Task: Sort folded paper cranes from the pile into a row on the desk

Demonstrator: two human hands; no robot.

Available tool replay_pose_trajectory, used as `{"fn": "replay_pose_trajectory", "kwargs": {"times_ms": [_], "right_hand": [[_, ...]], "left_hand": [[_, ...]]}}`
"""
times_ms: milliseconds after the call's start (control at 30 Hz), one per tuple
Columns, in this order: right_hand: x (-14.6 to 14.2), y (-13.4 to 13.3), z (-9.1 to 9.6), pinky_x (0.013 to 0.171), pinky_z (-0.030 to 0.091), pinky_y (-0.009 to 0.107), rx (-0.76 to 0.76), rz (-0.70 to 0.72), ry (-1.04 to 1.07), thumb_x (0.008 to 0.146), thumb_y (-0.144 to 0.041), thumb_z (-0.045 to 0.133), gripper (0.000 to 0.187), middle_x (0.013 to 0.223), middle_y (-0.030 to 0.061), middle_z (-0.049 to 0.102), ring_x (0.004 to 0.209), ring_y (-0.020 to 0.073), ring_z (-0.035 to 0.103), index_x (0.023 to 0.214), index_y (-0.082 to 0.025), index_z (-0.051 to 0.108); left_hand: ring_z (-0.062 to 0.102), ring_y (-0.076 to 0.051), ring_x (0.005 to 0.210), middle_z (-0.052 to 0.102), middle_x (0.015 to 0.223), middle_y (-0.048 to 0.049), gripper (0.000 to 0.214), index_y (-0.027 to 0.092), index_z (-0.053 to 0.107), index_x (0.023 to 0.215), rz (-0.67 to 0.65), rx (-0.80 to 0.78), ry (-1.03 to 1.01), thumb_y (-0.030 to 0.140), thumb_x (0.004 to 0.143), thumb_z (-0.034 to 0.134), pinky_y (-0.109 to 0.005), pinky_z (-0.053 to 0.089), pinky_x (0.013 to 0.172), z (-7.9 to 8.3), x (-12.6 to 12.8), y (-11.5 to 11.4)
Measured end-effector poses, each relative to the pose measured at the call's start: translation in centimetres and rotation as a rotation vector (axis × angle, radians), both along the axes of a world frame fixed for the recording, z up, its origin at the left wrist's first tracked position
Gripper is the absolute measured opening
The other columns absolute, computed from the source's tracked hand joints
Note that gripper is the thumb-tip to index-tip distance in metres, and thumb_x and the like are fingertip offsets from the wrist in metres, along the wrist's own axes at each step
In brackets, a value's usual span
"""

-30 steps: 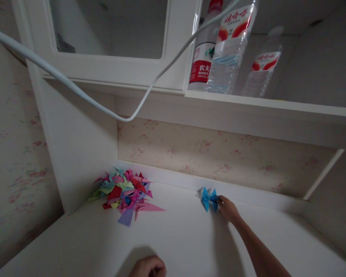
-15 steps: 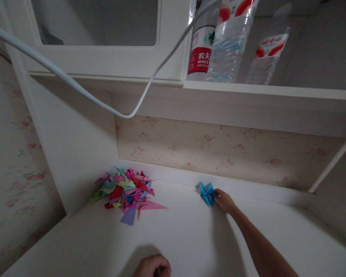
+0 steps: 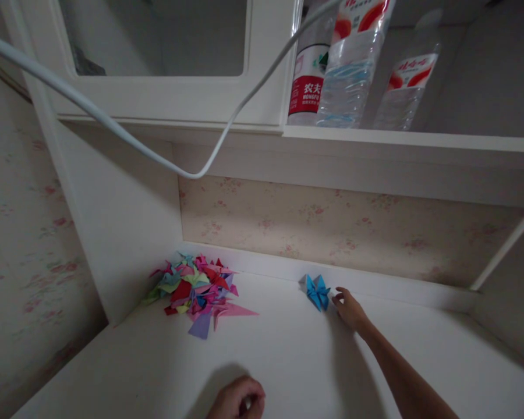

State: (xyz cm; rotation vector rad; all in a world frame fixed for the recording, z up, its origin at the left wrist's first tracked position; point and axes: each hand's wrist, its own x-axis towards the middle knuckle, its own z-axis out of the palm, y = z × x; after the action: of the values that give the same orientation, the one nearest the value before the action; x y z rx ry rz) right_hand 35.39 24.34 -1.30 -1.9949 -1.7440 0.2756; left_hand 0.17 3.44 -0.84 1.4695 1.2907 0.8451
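Note:
A blue origami crane (image 3: 318, 293) rests on the white desk close to the back edge, and part of another blue folded shape seems to touch it. Just right of it is my right hand (image 3: 348, 309), with its fingers slightly apart and a small gap between them and the paper. My left hand (image 3: 239, 398) is low in the view over the desk's near part, its fingers curled in and nothing seen in them. At the left back lies a heap of many-coloured origami cranes (image 3: 196, 285), overlapping one another.
A shelf (image 3: 410, 138) overhangs the desk (image 3: 283, 355) and carries several plastic bottles (image 3: 347, 81). From above, a white cable (image 3: 196, 174) droops across the view. A side panel (image 3: 126, 215) stands left of the heap, and a cabinet door (image 3: 166, 99) is above it.
My right hand has let go of the blue crane and drawn slightly to the right. The crane stays on the desk. My left hand remains curled, and the view has shifted a little.

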Motion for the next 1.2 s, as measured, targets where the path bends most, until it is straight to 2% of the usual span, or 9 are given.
{"fn": "replay_pose_trajectory", "kwargs": {"times_ms": [100,200,267,367,467,567,800,1100,1200], "right_hand": [[-0.8,-2.6,-0.1,0.080,0.045,0.031,0.037,-0.002,-0.054,0.091,-0.031,0.030,0.040,0.109,0.0125,0.065,0.096,0.0227,0.064,0.119,-0.014,0.054],[-2.6,-5.6,-0.3,0.085,0.043,0.030,0.067,0.119,-0.124,0.091,-0.034,0.036,0.036,0.119,0.0092,0.061,0.104,0.0228,0.059,0.115,-0.022,0.060],[-4.1,-7.2,-0.3,0.085,0.041,0.031,0.083,0.185,-0.192,0.090,-0.037,0.040,0.036,0.121,0.0083,0.059,0.104,0.0243,0.057,0.118,-0.026,0.060],[-6.2,-8.5,-0.2,0.080,0.042,0.037,0.087,0.179,-0.352,0.093,-0.044,0.035,0.044,0.114,0.0122,0.059,0.099,0.0284,0.056,0.126,-0.024,0.055],[-7.2,-8.7,0.0,0.078,0.041,0.039,0.062,0.136,-0.440,0.094,-0.049,0.029,0.049,0.111,0.0133,0.058,0.097,0.0291,0.056,0.128,-0.022,0.052],[-7.5,-8.5,0.2,0.080,0.040,0.041,0.044,0.120,-0.446,0.093,-0.053,0.029,0.052,0.113,0.0140,0.057,0.100,0.0294,0.055,0.126,-0.020,0.053],[-7.7,-8.4,0.0,0.081,0.039,0.041,0.048,0.157,-0.452,0.092,-0.056,0.027,0.052,0.113,0.0122,0.057,0.099,0.0287,0.054,0.123,-0.025,0.055],[-7.7,-8.6,-0.1,0.082,0.039,0.041,0.081,0.182,-0.439,0.093,-0.054,0.028,0.051,0.115,0.0114,0.058,0.101,0.0283,0.055,0.127,-0.027,0.053],[-7.4,-8.4,-0.1,0.084,0.040,0.040,0.080,0.162,-0.361,0.092,-0.052,0.033,0.046,0.117,0.0094,0.058,0.103,0.0276,0.055,0.124,-0.029,0.056]], "left_hand": [[0.048,-0.014,0.061,0.059,0.069,-0.0030,0.013,0.019,0.070,0.074,-0.016,0.037,0.033,0.030,0.073,0.063,-0.024,0.037,0.058,-0.4,-0.1,0.1],[0.048,-0.013,0.060,0.060,0.070,-0.0033,0.016,0.018,0.070,0.076,-0.040,0.080,0.039,0.033,0.075,0.063,-0.024,0.038,0.058,-0.9,-0.2,0.0],[0.049,-0.013,0.060,0.059,0.069,-0.0032,0.019,0.019,0.069,0.076,-0.037,0.096,0.035,0.036,0.077,0.061,-0.024,0.039,0.056,-1.1,-0.2,-0.2],[0.049,-0.013,0.057,0.057,0.070,-0.0031,0.024,0.018,0.068,0.077,-0.027,0.102,0.030,0.041,0.079,0.059,-0.022,0.038,0.051,-1.2,-0.1,-0.4],[0.050,-0.013,0.059,0.057,0.073,-0.0035,0.026,0.018,0.066,0.079,-0.027,0.126,0.026,0.041,0.081,0.056,-0.022,0.039,0.051,-1.3,0.0,-0.5],[0.051,-0.013,0.062,0.057,0.074,-0.0035,0.021,0.017,0.066,0.080,-0.053,0.160,0.068,0.033,0.082,0.054,-0.022,0.041,0.057,-1.3,-0.1,-0.3],[0.051,-0.011,0.064,0.058,0.079,-0.0024,0.014,0.016,0.064,0.085,-0.133,0.228,0.203,0.016,0.078,0.052,-0.021,0.041,0.061,-1.6,-0.1,-0.3],[0.052,-0.011,0.063,0.058,0.080,-0.0025,0.018,0.016,0.063,0.089,-0.157,0.260,0.208,0.016,0.079,0.049,-0.020,0.041,0.059,-2.3,-0.2,-0.3],[0.053,-0.012,0.065,0.059,0.080,-0.0038,0.019,0.015,0.064,0.089,-0.154,0.262,0.219,0.018,0.080,0.048,-0.021,0.042,0.060,-2.0,-0.2,-0.4]]}}
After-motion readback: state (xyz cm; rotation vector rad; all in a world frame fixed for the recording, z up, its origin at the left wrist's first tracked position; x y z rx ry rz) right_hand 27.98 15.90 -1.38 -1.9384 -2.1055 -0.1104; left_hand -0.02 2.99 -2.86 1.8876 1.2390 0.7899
